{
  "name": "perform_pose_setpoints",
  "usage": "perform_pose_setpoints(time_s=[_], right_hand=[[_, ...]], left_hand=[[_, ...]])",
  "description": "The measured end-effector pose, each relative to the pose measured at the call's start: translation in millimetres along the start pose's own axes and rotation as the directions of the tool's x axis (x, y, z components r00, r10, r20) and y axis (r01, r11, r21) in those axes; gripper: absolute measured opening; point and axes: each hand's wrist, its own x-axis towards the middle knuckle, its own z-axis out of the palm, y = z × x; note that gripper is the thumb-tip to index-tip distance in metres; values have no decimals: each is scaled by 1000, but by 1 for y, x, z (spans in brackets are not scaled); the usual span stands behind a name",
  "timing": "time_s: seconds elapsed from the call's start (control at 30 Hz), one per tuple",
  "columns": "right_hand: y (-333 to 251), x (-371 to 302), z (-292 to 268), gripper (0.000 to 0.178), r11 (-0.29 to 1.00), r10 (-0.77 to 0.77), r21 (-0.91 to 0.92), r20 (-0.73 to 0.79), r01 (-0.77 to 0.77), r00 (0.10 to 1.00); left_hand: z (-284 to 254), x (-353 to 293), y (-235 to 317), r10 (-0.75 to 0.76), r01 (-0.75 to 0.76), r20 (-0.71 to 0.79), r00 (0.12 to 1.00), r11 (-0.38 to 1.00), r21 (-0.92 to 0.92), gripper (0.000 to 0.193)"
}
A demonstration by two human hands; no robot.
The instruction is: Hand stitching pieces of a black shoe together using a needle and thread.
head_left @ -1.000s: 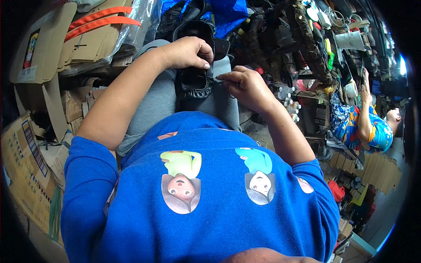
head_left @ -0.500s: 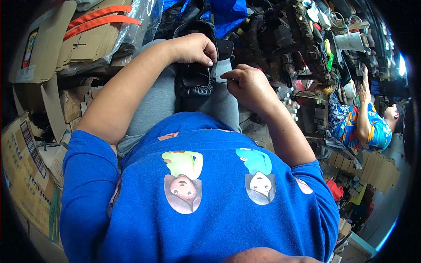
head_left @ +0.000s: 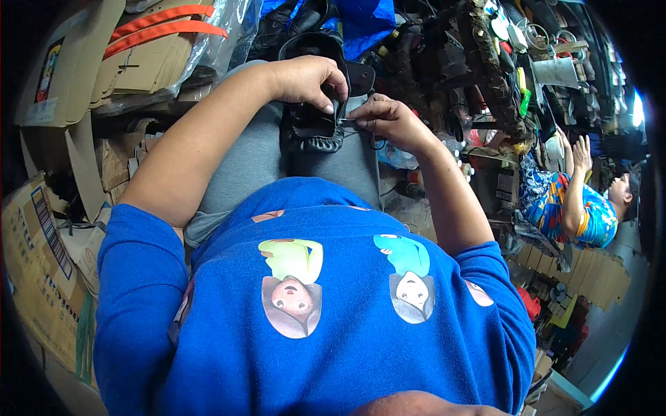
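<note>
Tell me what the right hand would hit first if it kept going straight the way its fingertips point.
The right hand points toward the person's left, pinching something thin, too small to identify. Straight on, it would most likely meet the black leather shoe first, where the left hand grips it; depth is hard to judge.

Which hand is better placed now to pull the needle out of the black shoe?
Probably the right hand: its fingers pinch the thin needle at the black shoe. The left hand grips the shoe.

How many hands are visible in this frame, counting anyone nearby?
4. The left hand grips the black shoe on the lap; the right hand pinches at its side. A nearby person at far right raises two hands together; others may be hidden.
</note>
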Motion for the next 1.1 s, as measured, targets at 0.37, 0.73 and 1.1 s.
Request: perform_pose_setpoints(time_s=[0.37, 0.73, 1.1], right_hand=[[-23, -8, 21, 19, 971, -179, -199, -257, 129, 950], [-19, -29, 53, 35, 737, -343, -671, -265, 83, 901], [-15, -28, 36, 35, 809, -321, -570, -224, 144, 920]], left_hand=[[9, -48, 6, -13, 120, -510, 860, 977, 177, 28], [36, -101, 48, -158, 223, -548, 822, 973, 54, 40], [61, -87, 38, 74, 319, -622, 780, 808, 496, 19]])
